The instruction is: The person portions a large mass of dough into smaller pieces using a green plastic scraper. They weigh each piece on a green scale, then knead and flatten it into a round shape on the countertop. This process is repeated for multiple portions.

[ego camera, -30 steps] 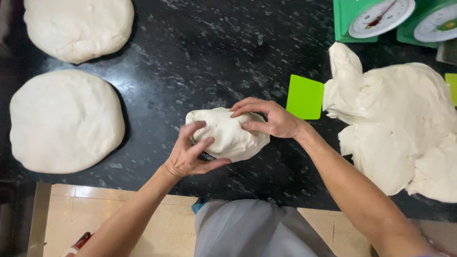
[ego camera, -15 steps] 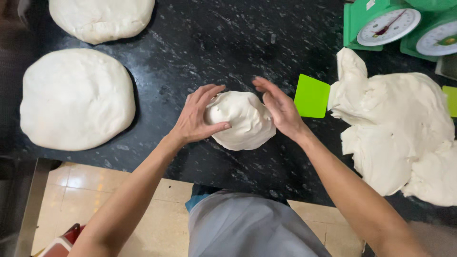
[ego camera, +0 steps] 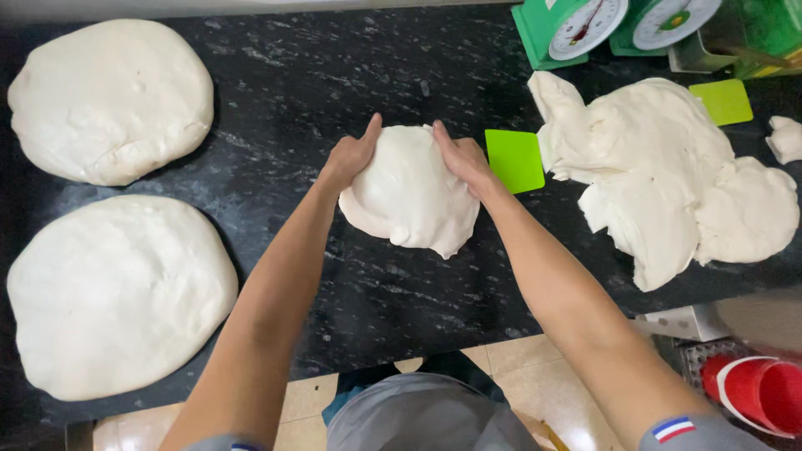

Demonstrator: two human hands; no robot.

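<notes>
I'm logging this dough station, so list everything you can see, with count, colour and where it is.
dough piece: 1, white, middle of the counter, between both hands
flat dough rounds: 2, white, far left, one at the back, one at the front
dough mass: 1 big irregular heap, white, right side
dough scrap: 1, white, right edge
scrapers: 2, lime green, one beside the right hand, one behind the heap
dial scales: 2, green with white faces, back right
counter: 1, black speckled stone
red container: 1, lower right, below the counter
left hand: on the piece's left side
right hand: on its right side
</notes>
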